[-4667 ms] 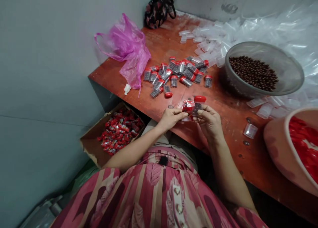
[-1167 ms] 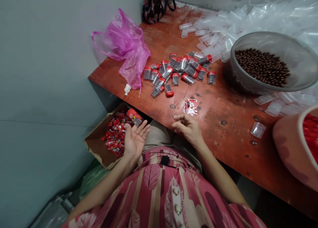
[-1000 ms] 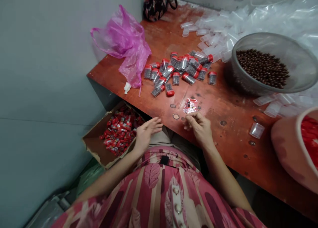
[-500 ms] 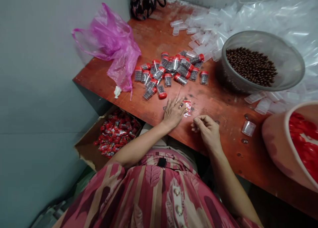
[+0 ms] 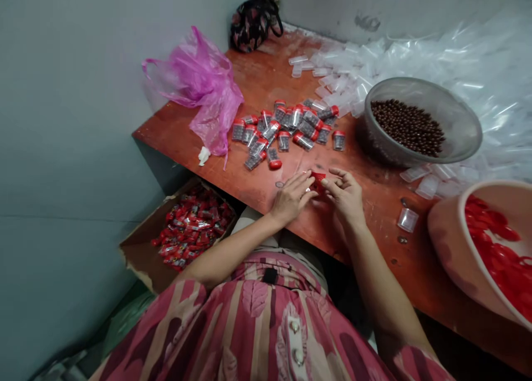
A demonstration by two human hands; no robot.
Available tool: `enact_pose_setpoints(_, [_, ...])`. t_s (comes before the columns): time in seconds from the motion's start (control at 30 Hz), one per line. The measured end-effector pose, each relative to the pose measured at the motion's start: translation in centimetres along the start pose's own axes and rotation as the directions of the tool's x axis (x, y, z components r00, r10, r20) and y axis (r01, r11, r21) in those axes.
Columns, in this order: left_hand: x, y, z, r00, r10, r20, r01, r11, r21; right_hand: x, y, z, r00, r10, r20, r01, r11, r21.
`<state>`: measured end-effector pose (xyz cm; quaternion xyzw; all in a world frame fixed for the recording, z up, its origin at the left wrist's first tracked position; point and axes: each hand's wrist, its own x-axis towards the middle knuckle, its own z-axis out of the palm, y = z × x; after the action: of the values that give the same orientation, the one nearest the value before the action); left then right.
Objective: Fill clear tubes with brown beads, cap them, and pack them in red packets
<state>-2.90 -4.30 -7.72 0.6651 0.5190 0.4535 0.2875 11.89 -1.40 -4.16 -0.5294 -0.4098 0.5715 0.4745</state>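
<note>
The left hand and the right hand meet near the front edge of the scuffed, red-orange worktop. Between them sits a small red sachet, mostly hidden by the fingers (its print can't be read). The left fingers are loosely spread, their tips reaching its near edge, while the right thumb and forefinger pinch it from the other side, the remaining fingers curled.

Just beyond the hands lies a loose heap of clear plastic tubes with red caps, packed with dark beads. Farther right, a grey translucent bowl holds glossy brown balls, and a pink plastic basin is filled with flat red caps. Empty, ridged clear tubes spill in a crinkly pile along the back, with a single one standing apart near the basin. Below the worktop's left edge, a cardboard box brims with red sachets. A crumpled magenta plastic bag lies at the left.
</note>
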Motion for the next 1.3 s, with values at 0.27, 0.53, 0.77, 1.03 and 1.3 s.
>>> enact_pose_setpoints(0.27, [0.4, 0.9, -2.8, 0.772, -0.506, 0.386, 0.598, 0.370, -0.711, 2.3, -2.0, 2.4, 0.962, 0.049, 0.267, -0.031, 0.997, -0.071])
enact_pose_setpoints(0.53, [0.4, -0.5, -3.7, 0.768, -0.596, 0.237, 0.556, 0.435, -0.709, 4.7, -1.9, 3.9, 0.937, 0.031, 0.347, 0.048, 0.975, -0.218])
enact_pose_setpoints(0.77, [1.0, -0.2, -4.0, 0.620, -0.742, 0.255, 0.613, 0.255, -0.747, 10.0, -2.6, 6.1, 0.894, -0.281, 0.348, 0.388, 0.096, -0.917])
enact_pose_setpoints(1.03, [1.6, 0.6, -5.4, 0.535, -0.789, 0.302, 0.425, -0.057, -0.904, 10.3, -1.5, 5.3, 0.897, -0.255, 0.361, 0.412, 0.191, -0.891])
enact_pose_setpoints(1.3, [1.9, 0.8, -4.6, 0.538, -0.794, 0.283, 0.264, -0.160, -0.951, -2.8, 0.3, 3.0, 0.969, -0.050, 0.241, 0.139, 0.918, -0.372])
